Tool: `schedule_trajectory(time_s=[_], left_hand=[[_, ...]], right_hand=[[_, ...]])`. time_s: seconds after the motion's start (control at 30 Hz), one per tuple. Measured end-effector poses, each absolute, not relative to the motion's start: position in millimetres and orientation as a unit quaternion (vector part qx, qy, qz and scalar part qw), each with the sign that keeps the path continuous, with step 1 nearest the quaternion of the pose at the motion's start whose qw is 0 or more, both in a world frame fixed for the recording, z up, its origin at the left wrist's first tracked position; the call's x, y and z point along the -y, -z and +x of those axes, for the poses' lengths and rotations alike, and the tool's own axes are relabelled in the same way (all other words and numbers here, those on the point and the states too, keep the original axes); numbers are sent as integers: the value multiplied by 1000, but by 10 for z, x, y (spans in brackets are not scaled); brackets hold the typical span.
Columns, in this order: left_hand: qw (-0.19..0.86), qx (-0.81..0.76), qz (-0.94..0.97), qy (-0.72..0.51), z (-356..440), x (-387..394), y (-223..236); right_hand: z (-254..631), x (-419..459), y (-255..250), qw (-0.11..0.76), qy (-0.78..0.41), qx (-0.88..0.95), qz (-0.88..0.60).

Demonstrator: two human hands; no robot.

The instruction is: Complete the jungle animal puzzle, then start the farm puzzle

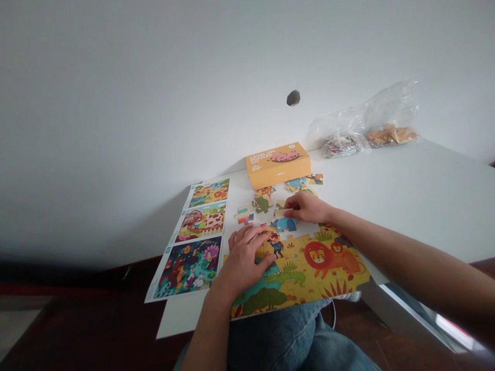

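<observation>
A partly joined jigsaw puzzle (305, 273) with lions, a crocodile and a small figure lies at the table's front edge. My left hand (247, 255) rests on its left part, fingers spread flat. Beyond the joined part, my right hand (305, 207) pinches a pale-edged puzzle piece (282, 212) between thumb and fingers. That piece is just above a piece with a blue elephant (285, 224), which sits by the puzzle's upper edge. Loose pieces lie around, among them a green crocodile piece (263, 203) and a blue and red piece (245, 214).
An orange puzzle box (278, 166) stands behind the loose pieces, near the wall. Left of the puzzle lies a reference sheet (185, 239) with three pictures. Two clear bags of pieces (344, 144) (392, 135) sit at the back right. The wall has a round hole (293, 98).
</observation>
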State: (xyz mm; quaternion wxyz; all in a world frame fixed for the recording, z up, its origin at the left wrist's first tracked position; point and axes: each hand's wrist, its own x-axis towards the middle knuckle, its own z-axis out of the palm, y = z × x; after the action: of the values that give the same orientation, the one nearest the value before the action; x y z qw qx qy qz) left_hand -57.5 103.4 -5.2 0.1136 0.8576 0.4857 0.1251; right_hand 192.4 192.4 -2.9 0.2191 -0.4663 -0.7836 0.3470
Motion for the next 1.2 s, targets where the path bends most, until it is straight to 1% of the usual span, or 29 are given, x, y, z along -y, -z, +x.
schedule_trajectory(time_s=[0.17, 0.33, 0.47, 0.63, 0.7, 0.77, 0.83, 0.9, 1.0, 1.2], left_hand=[[114, -490, 856, -120, -575, -1035, 51], [114, -487, 858, -118, -580, -1040, 57], [126, -492, 855, -108, -570, -1026, 35], [136, -497, 852, -92, -558, -1000, 10], [140, -496, 853, -87, -558, -996, 3], [143, -494, 853, -85, -558, -997, -4], [144, -492, 854, -88, -556, -1000, -10], [144, -488, 856, -91, -553, -1006, -17], [147, -485, 857, -91, -545, -1017, -29], [140, -479, 861, -99, -528, -1033, -41]], right_hand=[[1932, -1926, 27, 204, -343, 799, -449], [1913, -1909, 21, 180, -300, 826, -442], [1938, -1978, 67, 183, -252, 804, -506], [2015, -2087, 131, 177, -164, 750, -616], [2036, -2097, 124, 188, -140, 734, -637], [2028, -2078, 108, 224, -149, 737, -620], [1983, -2037, 105, 271, -192, 749, -573], [1905, -1988, 127, 295, -236, 759, -530], [1775, -1938, 183, 287, -248, 776, -504], [1675, -1931, 181, 244, -192, 821, -479]])
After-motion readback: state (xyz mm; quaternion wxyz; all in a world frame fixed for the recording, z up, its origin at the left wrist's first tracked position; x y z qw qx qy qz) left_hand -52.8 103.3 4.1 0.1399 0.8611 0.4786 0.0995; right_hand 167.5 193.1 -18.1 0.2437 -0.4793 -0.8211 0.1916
